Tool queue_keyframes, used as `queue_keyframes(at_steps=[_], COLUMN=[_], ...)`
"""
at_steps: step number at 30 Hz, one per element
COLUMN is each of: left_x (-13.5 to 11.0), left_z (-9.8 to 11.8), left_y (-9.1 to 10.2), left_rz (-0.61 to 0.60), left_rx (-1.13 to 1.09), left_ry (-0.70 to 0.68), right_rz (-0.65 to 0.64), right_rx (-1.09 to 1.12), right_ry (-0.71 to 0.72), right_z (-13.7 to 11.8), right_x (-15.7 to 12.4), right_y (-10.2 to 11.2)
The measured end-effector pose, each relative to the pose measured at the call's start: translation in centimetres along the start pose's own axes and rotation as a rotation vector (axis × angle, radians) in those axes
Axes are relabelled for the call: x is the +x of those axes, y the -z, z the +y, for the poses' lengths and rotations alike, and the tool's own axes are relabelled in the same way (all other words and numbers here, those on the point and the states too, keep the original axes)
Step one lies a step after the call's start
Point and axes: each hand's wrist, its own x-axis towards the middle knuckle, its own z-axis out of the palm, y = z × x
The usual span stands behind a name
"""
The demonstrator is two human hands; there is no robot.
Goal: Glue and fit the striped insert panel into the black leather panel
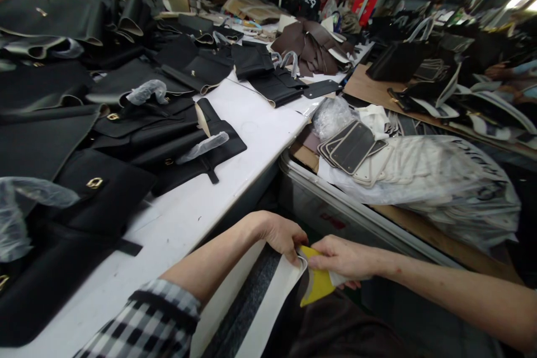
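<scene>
Low in the head view, my left hand (280, 236) is closed on the top edge of a long white strip with a dark grey band down its middle (255, 307). My right hand (342, 260) is closed on a small yellow piece (318, 284) that meets the strip's corner. Both hands are held below the edge of the white table (188, 218), over my lap. A checked sleeve covers my left upper arm.
Black leather bag parts with gold clasps (94, 183) cover the table's left side. A stack of grey-faced panels (351, 147) lies on plastic-wrapped white goods (440, 173) over a metal crate at right. Brown leather pieces (310, 45) and other people stand far behind.
</scene>
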Motion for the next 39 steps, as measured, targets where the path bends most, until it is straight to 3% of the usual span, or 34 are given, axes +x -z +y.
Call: queue_keyframes(at_steps=[13,23,39], left_x=[-0.4,-0.8,0.5], left_z=[0.1,0.4,-1.9], left_y=[0.1,-0.2,0.3], left_rz=[-0.016,0.008,0.068], left_rx=[0.067,0.114,0.055], left_ry=[-0.014,-0.024,-0.096], right_rz=[0.006,0.094,0.176], right_rx=[0.153,0.256,0.403], right_ry=[-0.047,-0.101,-0.149], right_z=[-0.7,-1.0,-1.3], right_x=[0.0,0.4,1.4], right_y=[-1.7,-3.6,-5.9])
